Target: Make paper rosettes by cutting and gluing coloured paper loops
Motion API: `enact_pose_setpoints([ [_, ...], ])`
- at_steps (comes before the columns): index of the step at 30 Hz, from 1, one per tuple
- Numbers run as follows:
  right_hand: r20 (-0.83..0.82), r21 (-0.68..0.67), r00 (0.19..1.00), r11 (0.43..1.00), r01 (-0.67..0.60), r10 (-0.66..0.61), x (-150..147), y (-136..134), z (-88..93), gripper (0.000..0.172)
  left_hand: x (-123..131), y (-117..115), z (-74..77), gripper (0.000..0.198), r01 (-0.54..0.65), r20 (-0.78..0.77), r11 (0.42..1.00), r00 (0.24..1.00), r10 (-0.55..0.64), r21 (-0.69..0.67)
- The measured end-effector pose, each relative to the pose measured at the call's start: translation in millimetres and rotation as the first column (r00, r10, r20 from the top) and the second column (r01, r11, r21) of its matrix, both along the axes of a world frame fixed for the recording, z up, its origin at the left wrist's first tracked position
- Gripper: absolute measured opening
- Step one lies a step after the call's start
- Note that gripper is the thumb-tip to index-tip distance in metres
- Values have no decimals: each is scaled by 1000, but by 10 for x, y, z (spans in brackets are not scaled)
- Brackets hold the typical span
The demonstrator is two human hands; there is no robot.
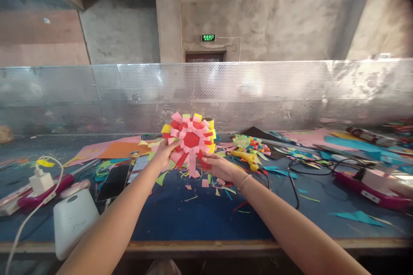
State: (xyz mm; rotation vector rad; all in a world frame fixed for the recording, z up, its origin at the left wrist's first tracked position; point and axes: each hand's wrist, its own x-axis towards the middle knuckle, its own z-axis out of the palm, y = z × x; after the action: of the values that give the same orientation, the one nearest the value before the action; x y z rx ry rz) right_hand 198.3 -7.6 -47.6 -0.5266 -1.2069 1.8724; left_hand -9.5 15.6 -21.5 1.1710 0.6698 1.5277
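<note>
A layered paper flower (191, 139) in pink, red and yellow, with a red centre and fringed edges, is held upright above the table, its front towards me. My left hand (164, 154) pinches its left edge, thumb on the front. My right hand (222, 166) has its fingertips at the lower right petals, the thumb and fingers closed on a red strip there. Behind the flower's right side, part of a yellow roll (211, 125) shows. A yellow glue gun (247, 159) lies just beyond my right hand.
Paper scraps litter the blue table (193, 219). A phone (113, 181), a white device (75, 219) and a power strip (24, 201) with a cable lie left. Another power strip (371, 193) sits right. A perforated metal screen (135, 94) stands along the back.
</note>
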Motion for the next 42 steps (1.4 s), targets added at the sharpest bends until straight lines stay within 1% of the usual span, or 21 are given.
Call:
enact_pose_setpoints([
  [3, 14, 13, 1000, 1000, 27, -27, 5, 16, 0, 16, -4, 8, -13, 36, 42, -2, 999, 999, -42, 15],
  [7, 12, 3, 996, 996, 88, -88, 20, 19, 20, 18, 18, -26, 6, 37, 77, 32, 997, 996, -78, 29],
  [10, -37, 51, 989, 988, 143, -141, 37, 34, 39, 19, 30, -62, 26, 37, 100, 35, 995, 994, -101, 28],
  [12, -95, 82, 974, 974, 212, -204, 52, 58, 47, 17, 33, -79, 34, 38, 109, 29, 994, 994, -109, 21],
  [15, -164, 85, 948, 954, 288, -272, 69, 96, 54, 19, 37, -99, 41, 38, 111, 9, 994, 994, -111, 8],
  [21, -180, 62, 931, 941, 333, -318, 55, 88, 80, 26, 41, -114, 46, 40, 158, -46, 987, 986, -158, 7],
  [24, -211, 56, 917, 933, 356, -338, 60, 79, 87, 31, 45, -122, 56, 44, 146, -39, 989, 988, -147, -27],
  [27, -210, 84, 920, 931, 355, -331, 76, 78, 87, 34, 48, -137, 74, 48, 138, -32, 989, 990, -139, -47],
  [31, -195, 103, 922, 928, 357, -334, 82, 69, 88, 32, 34, -129, 77, 47, 132, -52, 989, 989, -136, -64],
  [37, -171, 154, 912, 905, 397, -371, 68, 93, 85, 32, -10, -36, 35, 46, 61, -99, 995, 993, -69, -79],
  [42, -192, 241, 912, 884, 401, -362, 58, 117, 89, 41, -28, -24, 36, 48, 54, -125, 997, 990, -60, -50],
])
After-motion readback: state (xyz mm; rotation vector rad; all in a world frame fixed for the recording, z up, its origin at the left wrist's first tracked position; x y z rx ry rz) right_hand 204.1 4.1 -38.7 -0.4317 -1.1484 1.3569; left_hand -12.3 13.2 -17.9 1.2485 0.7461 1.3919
